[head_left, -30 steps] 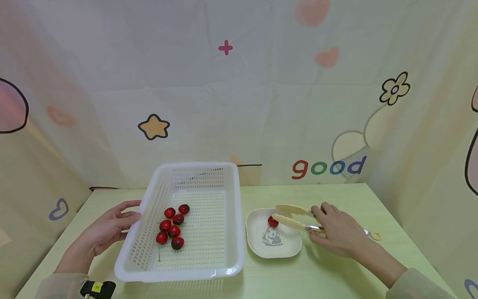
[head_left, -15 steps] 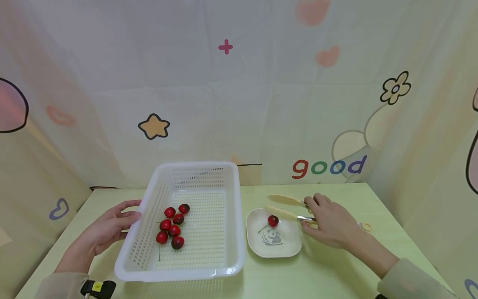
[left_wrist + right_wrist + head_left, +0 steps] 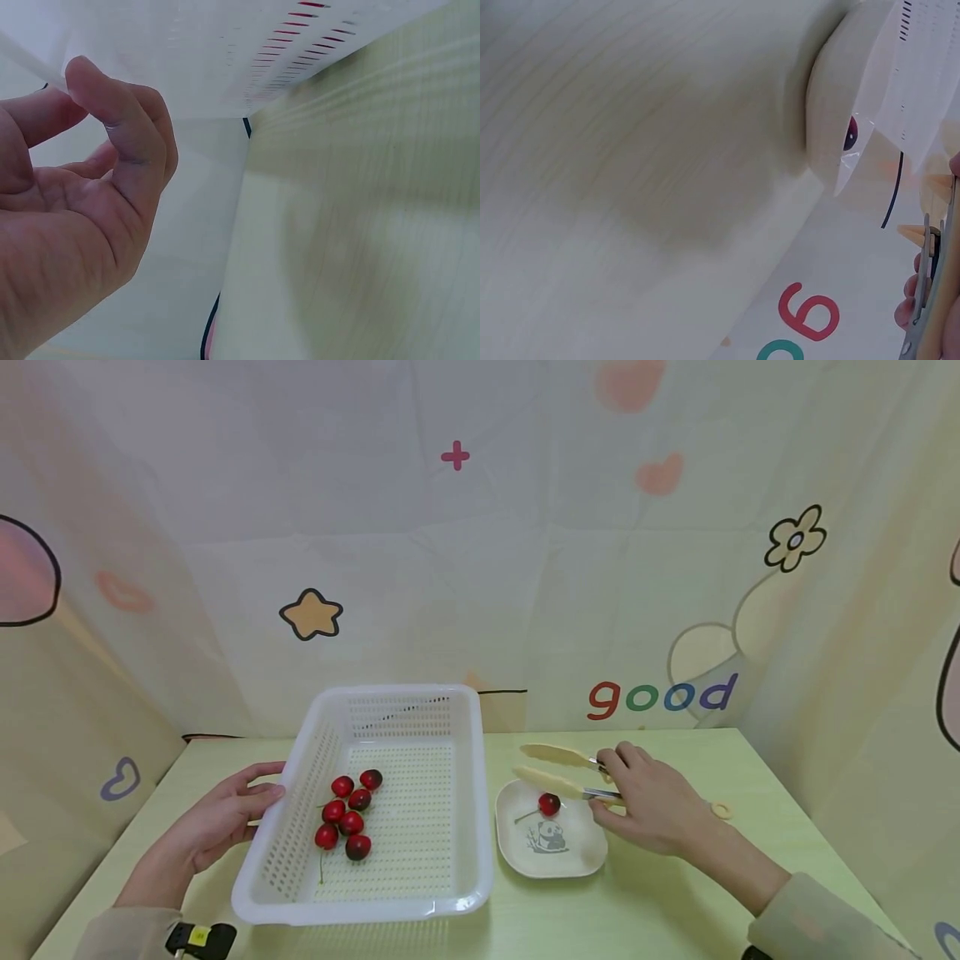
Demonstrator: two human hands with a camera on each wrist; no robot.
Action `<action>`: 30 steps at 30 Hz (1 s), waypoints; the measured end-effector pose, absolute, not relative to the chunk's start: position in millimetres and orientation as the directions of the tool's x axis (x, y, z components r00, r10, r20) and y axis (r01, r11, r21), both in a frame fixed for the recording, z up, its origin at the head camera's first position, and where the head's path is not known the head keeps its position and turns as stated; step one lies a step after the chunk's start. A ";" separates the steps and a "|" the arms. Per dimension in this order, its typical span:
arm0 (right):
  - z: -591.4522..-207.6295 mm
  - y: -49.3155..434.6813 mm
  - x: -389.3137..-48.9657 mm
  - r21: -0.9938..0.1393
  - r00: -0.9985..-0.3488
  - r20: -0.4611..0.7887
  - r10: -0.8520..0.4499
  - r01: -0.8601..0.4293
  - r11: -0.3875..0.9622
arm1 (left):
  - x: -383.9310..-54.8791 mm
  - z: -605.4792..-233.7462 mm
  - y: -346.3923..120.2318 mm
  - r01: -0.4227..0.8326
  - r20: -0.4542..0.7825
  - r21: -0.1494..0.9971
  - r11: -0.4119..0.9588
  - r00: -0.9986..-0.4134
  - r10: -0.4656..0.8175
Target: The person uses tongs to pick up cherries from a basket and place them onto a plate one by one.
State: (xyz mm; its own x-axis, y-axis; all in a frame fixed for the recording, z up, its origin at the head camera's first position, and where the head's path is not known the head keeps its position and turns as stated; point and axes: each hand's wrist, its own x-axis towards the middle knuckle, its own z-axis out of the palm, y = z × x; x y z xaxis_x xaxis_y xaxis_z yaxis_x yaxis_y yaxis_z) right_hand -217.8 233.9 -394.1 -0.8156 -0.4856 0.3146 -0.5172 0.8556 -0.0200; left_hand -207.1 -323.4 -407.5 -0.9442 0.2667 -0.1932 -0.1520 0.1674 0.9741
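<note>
Fingers and thumb of my left hand (image 3: 213, 818) hold the left rim of a white plastic basket (image 3: 412, 818); the left wrist view shows this grip from below. Several dark red cherries (image 3: 351, 823) lie inside the basket, some with stems. My right hand (image 3: 656, 802) grips a pair of tongs (image 3: 551, 779) with cream tips and metal arms. The tongs stand spread, with nothing between the tips, which overlap the far edge of a small white plate (image 3: 517, 852). One stemmed cherry (image 3: 550, 804) sits on that plate above a panda print.
The plate stands close beside the basket's right wall on a pale green table (image 3: 645, 910). A printed curtain (image 3: 510, 568) with the word "good" hangs right behind the table's back edge.
My right hand and the spread tongs have moved left and slightly back, away from over the cherry on the plate, whose stem now shows. My left hand keeps its place on the basket.
</note>
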 end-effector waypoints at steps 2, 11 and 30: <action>-392.3 232.0 -217.5 -0.024 -0.812 0.319 -0.488 -0.522 0.853 | -206.2 -406.8 -322.1 -0.148 -0.193 0.972 0.182 -0.945 0.263; -384.4 219.7 -217.0 -0.025 -0.790 0.337 -0.513 -0.552 0.833 | -203.1 -404.2 -318.0 -0.134 -0.194 0.962 0.237 -0.949 0.248; -377.3 185.7 -215.9 -0.020 -0.739 0.360 -0.569 -0.616 0.788 | -206.0 -406.2 -319.7 -0.165 -0.209 0.966 0.198 -0.951 0.226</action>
